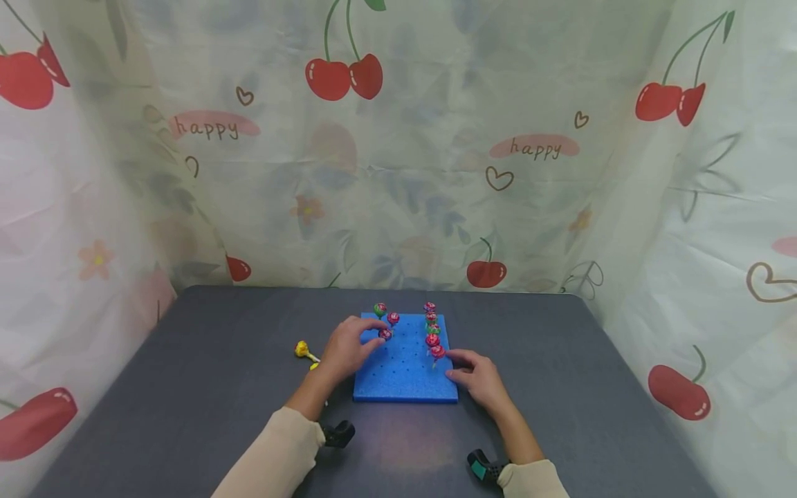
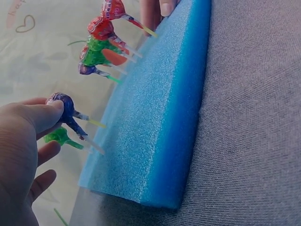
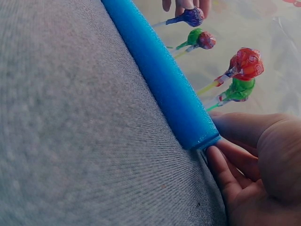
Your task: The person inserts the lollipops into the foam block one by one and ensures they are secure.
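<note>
A blue foam board [image 1: 405, 387] lies on the dark table, with lollipops standing in it by their sticks. Between thumb and index finger my left hand [image 1: 344, 349] pinches the head of a purple lollipop [image 2: 66, 104]; its stick reaches the board's surface. Just behind it stand a pink lollipop [image 1: 394, 318] and a green-and-red one [image 1: 380, 309]. My right hand [image 1: 481, 379] grips the board's right edge, thumb and fingers on either side of it in the right wrist view. Close to those fingers is the nearest red lollipop [image 1: 438, 351] of the right-hand row.
Several lollipops form a line along the board's right side, among them a green one [image 1: 434, 329]. Left of the board, a yellow lollipop [image 1: 301, 348] lies on the table [image 1: 236, 373], another yellow one partly hidden by my left arm. A printed curtain [image 1: 411, 207] surrounds the table.
</note>
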Motion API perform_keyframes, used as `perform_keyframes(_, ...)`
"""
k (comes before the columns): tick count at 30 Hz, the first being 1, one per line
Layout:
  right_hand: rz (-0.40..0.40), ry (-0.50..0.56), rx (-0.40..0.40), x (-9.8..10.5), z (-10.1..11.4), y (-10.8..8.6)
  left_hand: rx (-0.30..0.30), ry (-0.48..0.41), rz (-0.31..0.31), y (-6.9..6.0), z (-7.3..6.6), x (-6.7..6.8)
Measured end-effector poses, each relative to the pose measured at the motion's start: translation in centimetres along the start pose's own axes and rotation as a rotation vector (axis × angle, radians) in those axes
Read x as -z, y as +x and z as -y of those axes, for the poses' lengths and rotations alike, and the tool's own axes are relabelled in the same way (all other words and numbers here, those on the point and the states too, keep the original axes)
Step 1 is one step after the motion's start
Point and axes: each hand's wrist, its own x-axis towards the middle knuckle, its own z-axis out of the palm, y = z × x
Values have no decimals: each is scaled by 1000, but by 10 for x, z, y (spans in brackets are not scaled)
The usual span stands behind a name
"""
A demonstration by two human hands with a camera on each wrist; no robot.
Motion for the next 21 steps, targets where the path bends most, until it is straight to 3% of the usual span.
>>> perform_keyframes(7,3,-2,-1,-1,-1,1,-17,-16,-16,0,0,1)
perform_keyframes(14,0,-1,1,-1,-1,1,-100,37,-30,-1,3,1)
perform_keyframes(21,-1,-1,-6,-1,0,1,-71,35,-21,-2,6,3)
